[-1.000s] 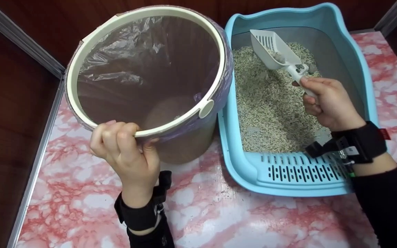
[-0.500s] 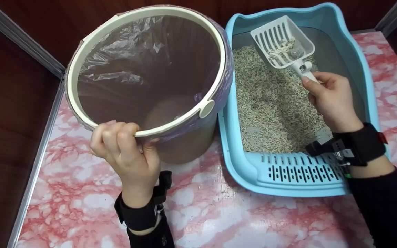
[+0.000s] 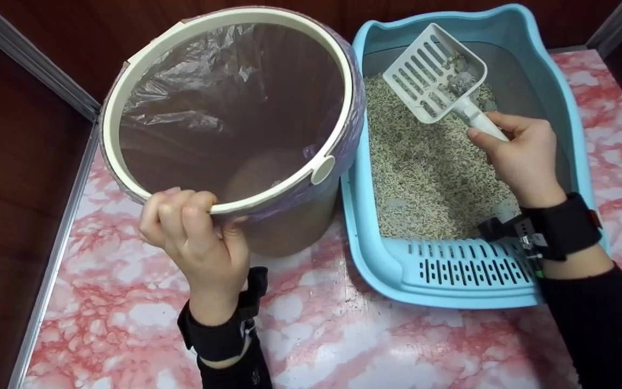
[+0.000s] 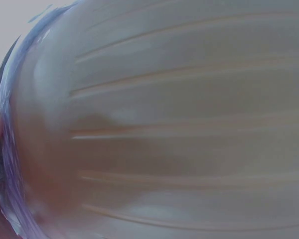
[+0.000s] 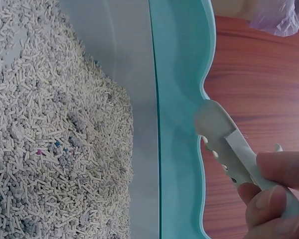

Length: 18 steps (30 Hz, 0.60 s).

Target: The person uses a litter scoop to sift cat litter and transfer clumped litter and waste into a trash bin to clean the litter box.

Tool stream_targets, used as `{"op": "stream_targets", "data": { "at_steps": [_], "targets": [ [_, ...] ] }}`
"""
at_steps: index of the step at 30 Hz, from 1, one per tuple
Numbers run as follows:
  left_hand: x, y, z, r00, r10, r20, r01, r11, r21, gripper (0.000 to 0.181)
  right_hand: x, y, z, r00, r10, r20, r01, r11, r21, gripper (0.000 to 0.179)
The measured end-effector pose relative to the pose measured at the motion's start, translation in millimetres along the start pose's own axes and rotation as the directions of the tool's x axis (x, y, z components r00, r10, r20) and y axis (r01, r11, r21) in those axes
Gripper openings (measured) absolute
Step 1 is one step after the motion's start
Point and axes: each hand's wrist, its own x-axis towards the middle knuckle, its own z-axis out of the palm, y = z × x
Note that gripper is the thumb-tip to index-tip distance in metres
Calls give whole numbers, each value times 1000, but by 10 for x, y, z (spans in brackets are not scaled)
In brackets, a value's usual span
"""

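My right hand (image 3: 524, 154) grips the handle of a white slotted litter scoop (image 3: 416, 78), held above the blue litter box (image 3: 358, 227). Greyish clumps (image 3: 461, 81) and some pellets lie in the scoop, toward its right side. Pale pellet litter (image 3: 430, 167) covers much of the box floor. With its fingers over the cream rim, my left hand (image 3: 195, 237) holds the front edge of a trash bin (image 3: 289, 232), thumb on the outside. A thin clear-purple bag (image 3: 192, 108) lines the bin. The left wrist view shows mostly the bin's ribbed side (image 4: 179, 114).
Bin and box stand side by side on a red-and-white marbled surface (image 3: 311, 335). Dark wooden panels (image 3: 25, 162) rise at the left and behind. The box has a perforated front step (image 3: 467, 265).
From a steep tilt, the scoop has turned to show its slotted face and swung slightly left. The clumps have shifted inside it. My left hand stays on the bin rim.
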Motion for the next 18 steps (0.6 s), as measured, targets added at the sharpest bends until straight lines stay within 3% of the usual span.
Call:
{"op": "stream_targets", "data": {
  "at_steps": [12, 18],
  "targets": [
    [0, 1, -12, 1000, -8, 4, 8, 1000, 1, 54, 13, 2, 11, 999, 29, -43, -32, 997, -63, 40],
    [-6, 0, -5, 1000, -8, 7, 8, 1000, 1, 54, 15, 17, 7, 999, 30, -30, -29, 999, 30, 38]
  ]
}}
